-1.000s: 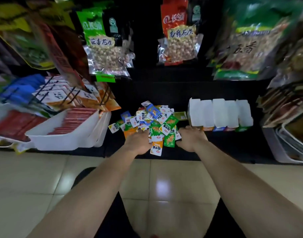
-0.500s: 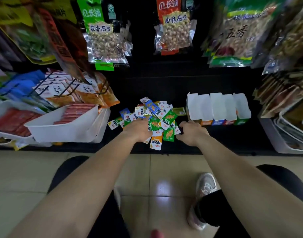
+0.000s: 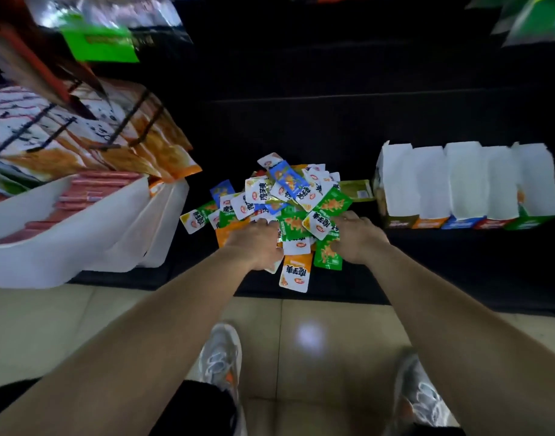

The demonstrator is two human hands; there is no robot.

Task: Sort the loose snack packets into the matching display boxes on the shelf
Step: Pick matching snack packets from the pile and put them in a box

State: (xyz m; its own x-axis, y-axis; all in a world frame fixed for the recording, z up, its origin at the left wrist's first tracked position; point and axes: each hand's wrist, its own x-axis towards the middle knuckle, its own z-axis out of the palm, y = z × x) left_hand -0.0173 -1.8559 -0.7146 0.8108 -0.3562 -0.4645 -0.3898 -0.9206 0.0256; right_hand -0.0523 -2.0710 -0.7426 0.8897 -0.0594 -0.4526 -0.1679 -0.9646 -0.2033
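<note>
Sorting is barely starting, by my reading: the packets are all lying in one mixed heap.

- **Left of frame:** the white tub (image 3: 65, 247) of red sticks is sitting on the shelf (image 3: 458, 278), its corner pointing toward the heap with a dark gap between.
- **Centre:** the pile of loose packets (image 3: 288, 196) is spreading across the shelf, and one orange packet (image 3: 296, 273) is hanging over the front edge above the floor tiles.
- **Hands:** the left hand (image 3: 254, 243) is resting knuckles-up on the heap's near left side, the right hand (image 3: 355, 240) on its near right. Both sets of fingertips are burying into the packets, so I cannot tell whether either is gripping anything.
- **Right of frame:** the row of display boxes (image 3: 465, 184) is standing just beside the heap, showing white insides.

The next move is probably calling for singling out one colour and carrying it rightward over the short bare stretch. The overhanging packet is risking a slip.
</note>
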